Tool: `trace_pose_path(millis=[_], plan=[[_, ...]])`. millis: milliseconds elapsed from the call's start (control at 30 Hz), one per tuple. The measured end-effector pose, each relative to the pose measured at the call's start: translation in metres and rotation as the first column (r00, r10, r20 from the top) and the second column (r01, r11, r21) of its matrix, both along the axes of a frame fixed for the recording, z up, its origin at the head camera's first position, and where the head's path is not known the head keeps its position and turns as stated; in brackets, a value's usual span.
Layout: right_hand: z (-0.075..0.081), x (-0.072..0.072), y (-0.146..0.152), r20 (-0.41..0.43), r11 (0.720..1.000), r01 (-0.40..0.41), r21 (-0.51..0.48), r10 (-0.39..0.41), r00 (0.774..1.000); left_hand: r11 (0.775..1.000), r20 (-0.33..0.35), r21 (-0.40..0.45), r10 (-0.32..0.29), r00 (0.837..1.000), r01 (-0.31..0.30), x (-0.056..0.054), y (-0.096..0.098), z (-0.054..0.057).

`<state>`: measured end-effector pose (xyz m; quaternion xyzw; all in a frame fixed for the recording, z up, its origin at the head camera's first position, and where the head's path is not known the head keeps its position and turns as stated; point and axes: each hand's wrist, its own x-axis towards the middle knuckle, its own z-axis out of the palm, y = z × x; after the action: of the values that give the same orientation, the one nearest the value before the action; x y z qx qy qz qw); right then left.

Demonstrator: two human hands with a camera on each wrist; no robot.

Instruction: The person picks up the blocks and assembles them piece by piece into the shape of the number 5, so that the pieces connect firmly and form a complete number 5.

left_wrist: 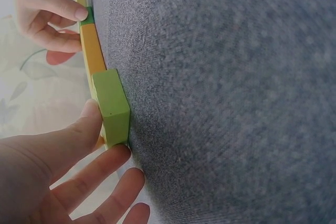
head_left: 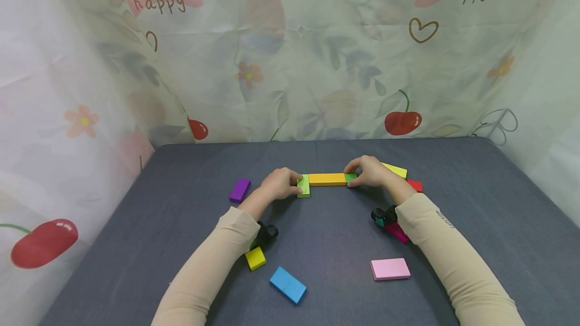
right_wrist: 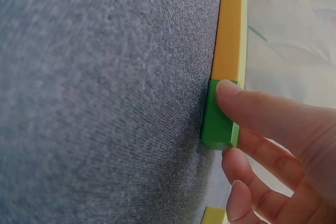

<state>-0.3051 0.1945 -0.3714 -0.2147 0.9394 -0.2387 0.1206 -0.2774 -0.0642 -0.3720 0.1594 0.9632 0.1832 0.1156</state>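
Your left hand [head_left: 277, 184] pinches the lime block [head_left: 304, 191] and your right hand [head_left: 372, 171] the dark green block [right_wrist: 218, 119], so uneven pushing could skew the orange block [head_left: 327, 179] between them.

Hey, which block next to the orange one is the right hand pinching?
The dark green block at the right end of the orange block, unlike the lighter green block at the other end, which the left hand grips.

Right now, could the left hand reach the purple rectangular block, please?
Probably yes: the purple block lies near the left hand, nothing between them, though that hand pinches a light green rectangular block.
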Motion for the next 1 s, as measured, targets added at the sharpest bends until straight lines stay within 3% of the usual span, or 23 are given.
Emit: trace_pose_path(millis=[400, 633, 1000], plan=[[-0.0007, -0.0009, 0.0019, -0.006, 1.0, -0.01, -0.012, 0.01, 1.0, 1.0, 0.011, -0.01, 0.004, 1.0, -0.004, -0.0017, 0.0001, -0.0001], [0.0021, 0.0011, 0.0072, -0.009, 0.997, -0.017, -0.071, 0.017, 1.0, 1.0, 0.01, -0.012, 0.004, 1.0, -0.004, -0.0016, 0.0005, 0.0001], [0.001, 0.0023, 0.0075, 0.005, 0.995, -0.031, -0.095, 0.031, 0.999, 0.998, -0.01, -0.062, -0.018, 1.0, 0.017, 0.0019, 0.0022, 0.0041]])
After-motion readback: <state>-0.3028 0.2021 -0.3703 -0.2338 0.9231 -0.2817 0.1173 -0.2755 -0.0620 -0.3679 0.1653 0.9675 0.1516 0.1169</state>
